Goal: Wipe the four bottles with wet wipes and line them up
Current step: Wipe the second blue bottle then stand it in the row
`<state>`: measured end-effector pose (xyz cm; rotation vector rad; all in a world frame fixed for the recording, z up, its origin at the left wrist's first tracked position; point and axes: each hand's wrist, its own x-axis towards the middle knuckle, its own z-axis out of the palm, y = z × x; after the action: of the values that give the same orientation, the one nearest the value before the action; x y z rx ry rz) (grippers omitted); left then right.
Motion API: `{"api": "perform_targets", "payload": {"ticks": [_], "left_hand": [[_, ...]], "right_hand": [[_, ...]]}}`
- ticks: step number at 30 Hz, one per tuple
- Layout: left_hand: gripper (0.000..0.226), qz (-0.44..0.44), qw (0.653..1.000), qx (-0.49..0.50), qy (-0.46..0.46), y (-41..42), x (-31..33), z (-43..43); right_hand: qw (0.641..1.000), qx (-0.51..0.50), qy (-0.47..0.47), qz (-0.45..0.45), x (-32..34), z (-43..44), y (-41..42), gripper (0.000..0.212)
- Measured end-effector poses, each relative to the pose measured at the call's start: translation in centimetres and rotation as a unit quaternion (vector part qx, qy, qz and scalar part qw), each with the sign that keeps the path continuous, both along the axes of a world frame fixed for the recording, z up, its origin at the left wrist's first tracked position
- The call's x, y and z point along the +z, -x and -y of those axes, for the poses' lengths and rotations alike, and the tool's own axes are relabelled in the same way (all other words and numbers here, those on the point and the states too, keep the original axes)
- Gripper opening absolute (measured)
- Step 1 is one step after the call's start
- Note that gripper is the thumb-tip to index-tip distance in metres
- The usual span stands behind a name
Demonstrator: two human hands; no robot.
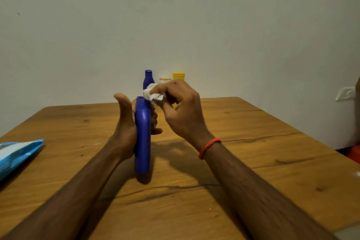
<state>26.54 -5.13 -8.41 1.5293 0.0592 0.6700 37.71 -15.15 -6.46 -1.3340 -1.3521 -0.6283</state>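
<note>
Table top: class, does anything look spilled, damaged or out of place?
Nothing is spilled. Only dark crack-like lines crossing the wooden table look like damage. The far blue bottle stands upright. The left hand holds the near blue bottle upright.

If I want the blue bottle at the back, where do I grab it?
Probably round its neck, just under the cap, coming from the left. The back bottle stands upright and narrows there, and a pale bottle and a yellow bottle stand on its right.
</note>
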Motion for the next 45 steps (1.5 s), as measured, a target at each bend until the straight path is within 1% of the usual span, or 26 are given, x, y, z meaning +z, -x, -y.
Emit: {"api": "perform_targets", "payload": {"ticks": [1,3,5,7,9,12,15,17,19,21,22,24,26,29,31,32,35,36,37,39,40,41,43,45], "left_hand": [[0.118,-0.002,1.0,-0.014,0.005,0.1,0.0,0.0],[0.112,-0.012,1.0,-0.029,0.003,0.3,0.3,0.3],[0.112,-0.03,0.998,-0.058,0.015,0.5,0.5,0.5],[0.109,-0.044,0.994,-0.096,0.031,0.8,0.8,0.7],[0.104,-0.053,0.992,-0.109,0.046,1.1,1.0,0.6],[0.1,-0.058,0.992,-0.092,0.07,1.1,1.1,0.6],[0.098,-0.067,0.99,-0.062,0.111,0.8,1.1,0.7],[0.09,-0.074,0.988,-0.028,0.13,0.7,1.2,0.5],[0.068,-0.073,0.985,0.003,0.155,0.8,1.4,0.4],[0.05,-0.06,0.981,0.022,0.185,1.0,1.4,0.0],[0.046,-0.051,0.978,0.027,0.199,1.0,1.4,-0.2],[0.045,-0.03,0.974,0.027,0.222,0.9,1.6,-0.4],[0.047,-0.013,0.969,0.018,0.246,0.8,1.8,-0.5],[0.044,0.009,0.957,0.008,0.289,0.5,1.8,-0.3],[0.038,0.021,0.951,0.023,0.308,0.3,1.6,-0.6],[0.04,0.022,0.947,0.042,0.318,0.3,1.5,-0.9],[0.062,0.007,0.931,0.111,0.347,0.5,1.3,-1.8],[0.066,0.0,0.927,0.127,0.353,0.5,1.3,-1.9],[0.067,-0.008,0.923,0.14,0.359,0.5,1.1,-2.0],[0.066,-0.019,0.92,0.144,0.364,0.3,0.9,-2.0],[0.065,-0.022,0.921,0.14,0.363,0.2,0.8,-1.8],[0.062,-0.025,0.925,0.134,0.356,0.0,0.8,-1.6],[0.052,-0.023,0.934,0.106,0.34,-0.5,0.6,-1.0],[0.045,-0.019,0.933,0.057,0.355,-0.7,0.5,-0.3]], "right_hand": [[0.999,-0.004,-0.004,-0.032,0.1,0.0,-0.2,0.013],[0.995,0.027,0.026,-0.088,0.3,0.0,-0.3,0.01],[0.983,0.106,0.082,-0.125,0.5,0.3,-0.2,0.009],[0.968,0.168,0.121,-0.141,0.8,0.6,0.2,0.014],[0.969,0.173,0.141,-0.104,1.0,0.8,0.3,0.022],[0.982,0.12,0.145,0.0,1.2,0.9,0.2,0.033],[0.985,0.104,0.125,0.051,1.1,0.9,0.1,0.032],[0.985,0.102,0.121,0.063,0.9,0.8,0.2,0.026],[0.985,0.102,0.122,0.063,0.7,0.6,0.3,0.024],[0.985,0.11,0.123,0.043,0.5,0.5,0.3,0.025],[0.985,0.121,0.124,0.019,0.5,0.5,0.2,0.026],[0.983,0.139,0.118,-0.036,0.5,0.6,-0.1,0.031],[0.981,0.133,0.114,-0.085,0.4,0.5,-0.4,0.034],[0.969,0.165,0.138,-0.124,0.3,0.4,-1.0,0.029],[0.963,0.172,0.174,-0.109,0.4,0.7,-1.0,0.026],[0.96,0.171,0.201,-0.093,0.4,0.8,-0.8,0.025],[0.938,0.152,0.309,-0.021,0.4,0.8,0.2,0.023],[0.929,0.137,0.344,0.012,0.4,0.7,0.5,0.023],[0.918,0.126,0.374,0.039,0.3,0.5,0.7,0.023],[0.9,0.122,0.415,0.058,0.3,0.4,0.7,0.023],[0.898,0.121,0.419,0.057,0.4,0.4,0.6,0.022],[0.906,0.113,0.405,0.051,0.4,0.5,0.5,0.021],[0.944,0.07,0.321,0.043,0.1,0.4,0.2,0.021],[0.975,0.013,0.217,0.037,-0.4,0.1,-0.3,0.021]]}}
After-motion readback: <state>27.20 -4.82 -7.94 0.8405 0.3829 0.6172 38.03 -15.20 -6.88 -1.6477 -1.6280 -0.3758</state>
